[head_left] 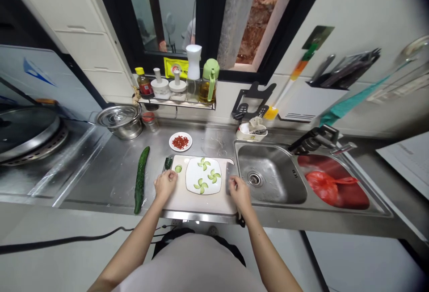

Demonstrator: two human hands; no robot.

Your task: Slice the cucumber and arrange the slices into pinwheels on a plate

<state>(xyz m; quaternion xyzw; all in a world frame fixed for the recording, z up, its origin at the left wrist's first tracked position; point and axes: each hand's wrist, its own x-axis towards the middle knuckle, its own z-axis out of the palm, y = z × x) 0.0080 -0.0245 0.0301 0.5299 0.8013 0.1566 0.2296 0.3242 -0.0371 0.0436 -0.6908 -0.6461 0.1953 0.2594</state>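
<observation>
My left hand (165, 185) is over the left edge of the cutting board (204, 203), fingers curled together near a small stack of cucumber slices (178, 168). Whatever its fingertips may hold is too small to make out. A dark green cucumber end (168, 163) lies at the board's upper left corner. On the board sits a white square plate (191, 173), bearing cucumber slices fanned into three pinwheels (201, 186). My right hand (240, 192) hovers with bent fingers above the knife (229, 171) at the board's right edge; its grip contents are hidden.
A whole cucumber (141, 178) lies left of the board. Behind it stand a small plate of chopped red pieces (180, 142) and a lidded steel pot (120, 120). The sink (273, 176) is at right, with a red plastic bag (323, 188) in its second basin.
</observation>
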